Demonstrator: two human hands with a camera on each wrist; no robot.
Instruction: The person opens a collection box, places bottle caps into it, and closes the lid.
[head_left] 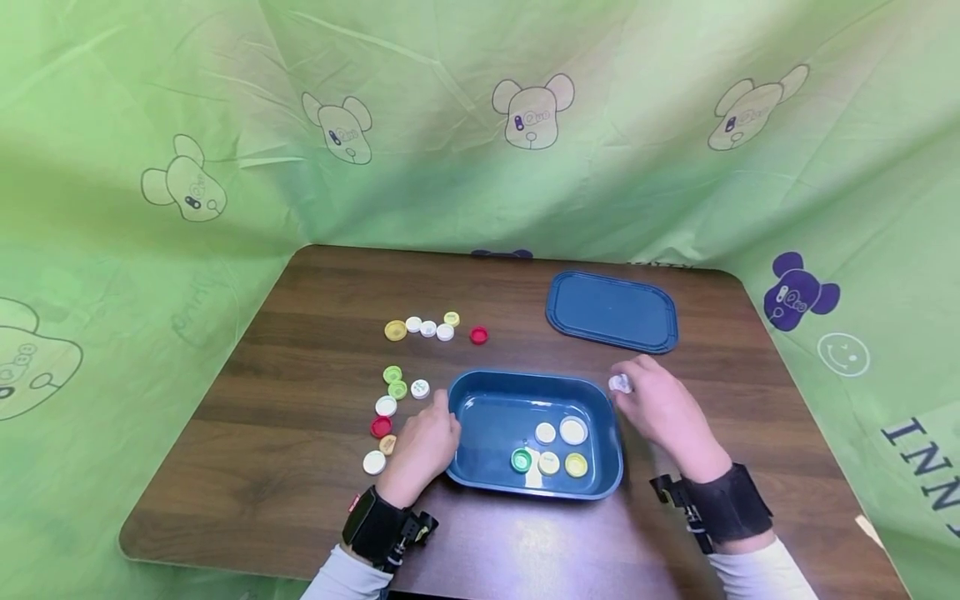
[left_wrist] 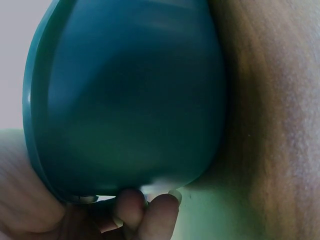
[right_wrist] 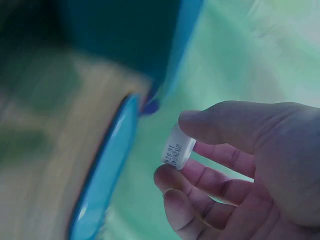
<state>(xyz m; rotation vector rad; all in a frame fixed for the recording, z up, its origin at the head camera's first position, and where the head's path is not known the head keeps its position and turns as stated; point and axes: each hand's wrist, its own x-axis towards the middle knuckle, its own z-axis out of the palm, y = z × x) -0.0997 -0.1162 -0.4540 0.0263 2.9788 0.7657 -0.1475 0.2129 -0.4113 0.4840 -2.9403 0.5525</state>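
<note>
Right now the right hand (head_left: 663, 408) pinches a small white bottle cap (head_left: 619, 382) between thumb and fingers (right_wrist: 210, 176), just beyond the right end of the blue tub (head_left: 480, 392). In the right wrist view the cap is a short white cylinder with a line of small dark printed digits running down its side; the thumb lies over its top and two fingers curl beneath it.

The left hand (head_left: 426, 446) rests against the tub's left wall, its fingers curled round the rim; the left wrist view shows the fingertips (left_wrist: 160, 212) hooked at the tub's edge, with the dark teal wall filling most of that view.

The tub is a rounded rectangular box, deep blue and glossy, standing near the front middle of the brown wooden tabletop (head_left: 300, 292). Inside it lie five caps (head_left: 551, 448): two white ones, a green one, a pale yellow one and a yellow-green one, all gathered toward the front right corner.

One blue lid (head_left: 611, 310) lies flat behind the tub and to its right, apart from it.

Left of the tub, the loose caps form two groups. A back row of five (head_left: 431, 328): one yellow, three white or pale, then a red one at the right end. A nearer cluster of about seven (head_left: 390, 408): two green, three white, one red, and one tan, partly hidden by the left hand.
</note>
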